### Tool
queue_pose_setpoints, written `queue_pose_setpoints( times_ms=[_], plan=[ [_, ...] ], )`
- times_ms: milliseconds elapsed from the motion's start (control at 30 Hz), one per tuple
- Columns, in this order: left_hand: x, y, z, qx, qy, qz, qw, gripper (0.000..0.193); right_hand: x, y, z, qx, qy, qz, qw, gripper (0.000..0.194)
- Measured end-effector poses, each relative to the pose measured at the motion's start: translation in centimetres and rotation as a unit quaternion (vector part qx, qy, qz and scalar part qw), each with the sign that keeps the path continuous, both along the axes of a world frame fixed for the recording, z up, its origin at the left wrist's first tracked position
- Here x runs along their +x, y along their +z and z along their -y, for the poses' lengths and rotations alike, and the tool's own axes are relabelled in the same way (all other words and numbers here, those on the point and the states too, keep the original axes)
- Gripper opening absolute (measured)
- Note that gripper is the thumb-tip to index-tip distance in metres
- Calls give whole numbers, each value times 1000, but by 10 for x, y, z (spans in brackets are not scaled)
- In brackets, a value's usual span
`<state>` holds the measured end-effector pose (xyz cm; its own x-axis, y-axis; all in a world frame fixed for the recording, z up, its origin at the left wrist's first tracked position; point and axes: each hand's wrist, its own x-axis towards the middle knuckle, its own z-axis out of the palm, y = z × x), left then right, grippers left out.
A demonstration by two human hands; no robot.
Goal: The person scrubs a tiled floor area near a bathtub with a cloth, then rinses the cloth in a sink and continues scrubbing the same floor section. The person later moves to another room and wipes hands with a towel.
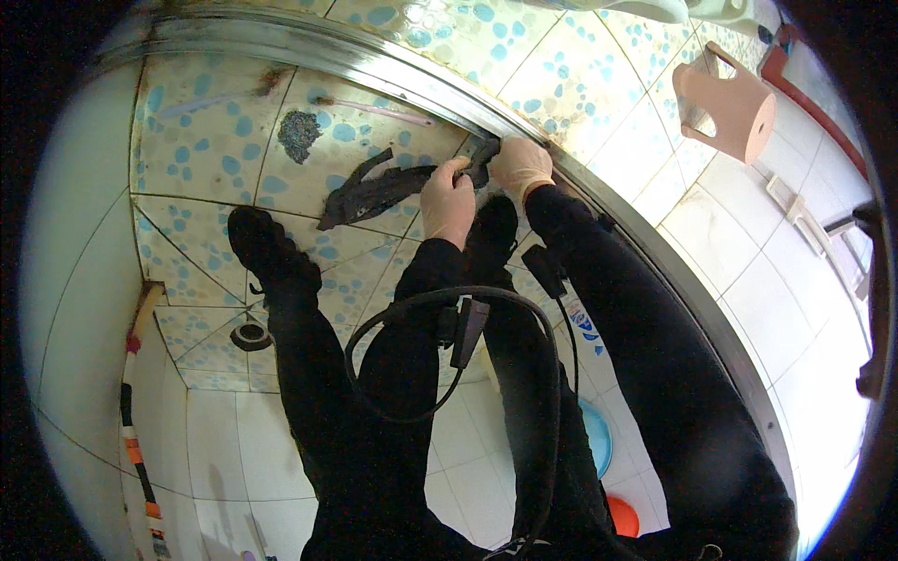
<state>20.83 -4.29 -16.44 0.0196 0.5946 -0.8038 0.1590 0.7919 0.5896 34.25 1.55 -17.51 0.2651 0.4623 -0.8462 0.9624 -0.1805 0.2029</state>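
Note:
My left hand [447, 203], in a pale thin glove, pinches a crumpled dark strip [382, 196], its material unclear. The strip's wide, ragged end trails left across the patterned floor tiles. My right hand [520, 168], gloved too, grips the upper end of the dark material beside the metal door track [421, 84]. A short dark stretch [483, 158] shows between the two hands. My right fingertips are partly hidden. Left of the strip lies a clump of grey steel wool [300, 137]. Above it rests a toothbrush with a pink handle [379, 112].
A second toothbrush [203, 103] lies farther left. My black shoes [273, 245] stand on the tiles near a dark ring-shaped object [250, 336]. A striped pole [133, 449] leans along the left wall. Beyond the track sits a pink stool [736, 105]. Black cables hang before me.

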Motion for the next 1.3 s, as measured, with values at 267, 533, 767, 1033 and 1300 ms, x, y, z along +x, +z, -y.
queue_pose_setpoints(
  times_ms=[267, 533, 767, 1033, 1300],
  plan=[
    [-26, 3, -24, 31, 89, 16, 995, 23, -23, -3, 15, 104, -139, -1, 985, 37],
    [-94, 15, -74, 36, 209, 70, 975, 18, -114, -1, -44, 161, -71, -120, 977, 28],
    [-158, 25, -100, 46, 209, 79, 974, 28, -192, -14, -79, 211, 4, -134, 968, 28],
    [-184, 19, -95, 31, 156, 59, 986, 40, -176, 1, -68, 249, -168, -206, 931, 54],
    [-202, -2, -113, 68, 339, 91, 934, 36, -226, -11, -98, 269, -2, -236, 934, 55]
  ],
)
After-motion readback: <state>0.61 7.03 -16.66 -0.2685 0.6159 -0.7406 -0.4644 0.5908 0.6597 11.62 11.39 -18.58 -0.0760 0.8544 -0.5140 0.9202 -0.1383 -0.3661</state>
